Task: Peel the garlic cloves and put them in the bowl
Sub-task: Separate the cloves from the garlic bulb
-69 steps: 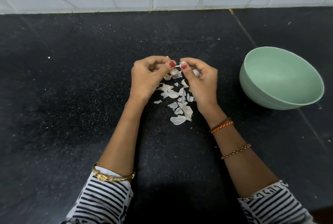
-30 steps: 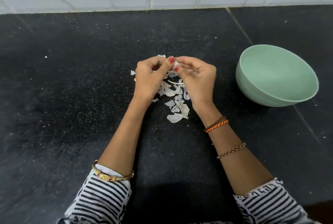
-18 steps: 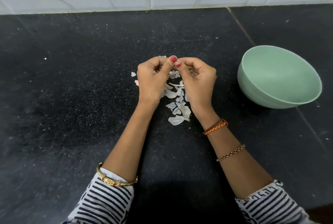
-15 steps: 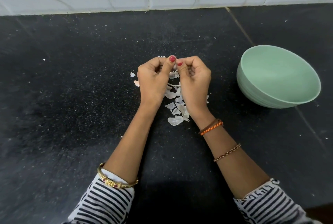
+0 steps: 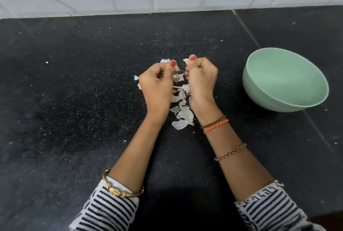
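here the right hand (image 5: 201, 80) is curled closed, pinching a pale garlic clove (image 5: 185, 61) at its thumb tip. the left hand (image 5: 157, 84) is closed too, nipping a scrap of skin (image 5: 177, 68). loose peels (image 5: 182, 113) litter the dark surface (image 5: 74, 100) between the wrists. the green bowl (image 5: 259, 89) sits well to the right. no writing is readable anywhere.

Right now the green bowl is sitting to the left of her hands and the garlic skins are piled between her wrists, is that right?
Not quite. The head view shows the green bowl to the right of the hands, beyond the right hand, not the left. The garlic skins do lie between the wrists, on the black counter.
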